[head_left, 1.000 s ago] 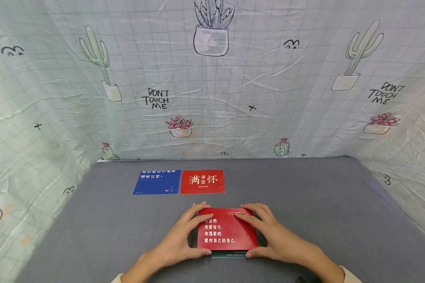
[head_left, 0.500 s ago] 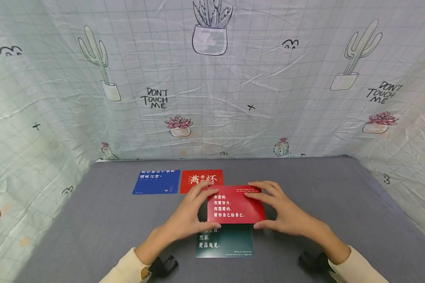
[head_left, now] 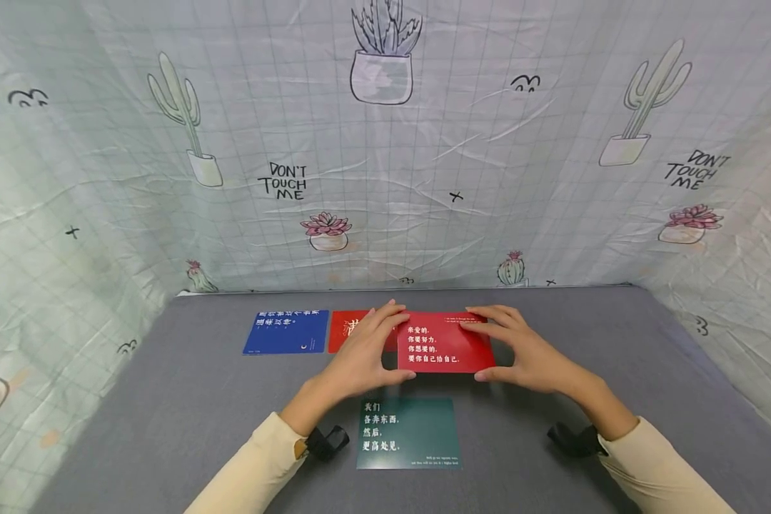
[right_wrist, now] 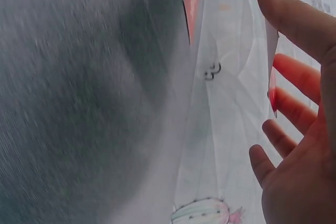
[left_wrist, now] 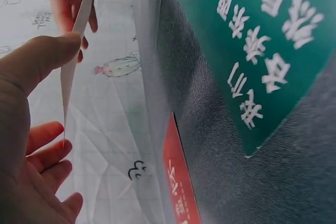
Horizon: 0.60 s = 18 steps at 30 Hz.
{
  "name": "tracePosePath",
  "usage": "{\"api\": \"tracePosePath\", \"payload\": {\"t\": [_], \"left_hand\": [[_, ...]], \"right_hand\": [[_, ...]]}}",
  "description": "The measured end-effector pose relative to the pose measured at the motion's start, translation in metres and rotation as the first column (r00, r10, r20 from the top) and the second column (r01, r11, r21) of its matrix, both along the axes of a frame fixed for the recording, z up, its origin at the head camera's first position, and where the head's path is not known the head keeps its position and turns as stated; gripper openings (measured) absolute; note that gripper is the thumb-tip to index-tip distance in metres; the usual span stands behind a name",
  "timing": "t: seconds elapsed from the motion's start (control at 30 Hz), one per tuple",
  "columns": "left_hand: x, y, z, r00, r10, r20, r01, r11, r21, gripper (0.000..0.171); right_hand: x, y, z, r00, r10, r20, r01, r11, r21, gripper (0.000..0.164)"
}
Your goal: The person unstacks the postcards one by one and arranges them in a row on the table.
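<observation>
Between both hands a red card (head_left: pixel 446 344) with white lettering is held by its left and right ends. My left hand (head_left: pixel 368 351) pinches the left end, thumb at the near edge and fingers at the far edge. On the right end, my right hand (head_left: pixel 525 351) grips the same way. Seen edge-on in the left wrist view, the held card (left_wrist: pixel 76 51) is raised off the table. A green card (head_left: pixel 409 434) with white lettering lies on the table nearer the body. Partly behind my left hand lies another red card (head_left: pixel 343 330).
A blue card (head_left: pixel 287 331) lies left of the red card on the grey table (head_left: pixel 186 421). A patterned curtain (head_left: pixel 424 243) with cactus drawings rises along the table's back edge and both sides. A black strap (head_left: pixel 328 441) sits at the left wrist.
Both hands have lifted the red card off the green one and carried it away from the body and to the right. The green card is uncovered; the left hand now overlaps the far red card.
</observation>
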State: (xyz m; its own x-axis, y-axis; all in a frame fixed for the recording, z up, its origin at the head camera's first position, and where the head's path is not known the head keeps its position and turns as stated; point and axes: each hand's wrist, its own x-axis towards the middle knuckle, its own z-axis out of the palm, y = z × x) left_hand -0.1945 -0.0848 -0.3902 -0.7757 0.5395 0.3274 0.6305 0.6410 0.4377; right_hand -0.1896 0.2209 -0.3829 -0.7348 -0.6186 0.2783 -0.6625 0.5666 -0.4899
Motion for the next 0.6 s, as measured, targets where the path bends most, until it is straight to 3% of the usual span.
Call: {"api": "tracePosePath", "payload": {"t": [0.17,0.6], "left_hand": [[-0.014,0.009,-0.003,1.0,0.008,-0.002,-0.009,0.999,-0.045,0.088],[-0.047,0.024,-0.014,0.996,0.026,0.084,-0.012,0.986,-0.165,0.085]], "right_hand": [[-0.012,0.009,0.0,1.0,-0.017,0.024,0.017,1.0,0.017,0.075],[-0.037,0.017,-0.015,0.987,-0.076,0.14,0.068,0.996,0.06,0.074]]}}
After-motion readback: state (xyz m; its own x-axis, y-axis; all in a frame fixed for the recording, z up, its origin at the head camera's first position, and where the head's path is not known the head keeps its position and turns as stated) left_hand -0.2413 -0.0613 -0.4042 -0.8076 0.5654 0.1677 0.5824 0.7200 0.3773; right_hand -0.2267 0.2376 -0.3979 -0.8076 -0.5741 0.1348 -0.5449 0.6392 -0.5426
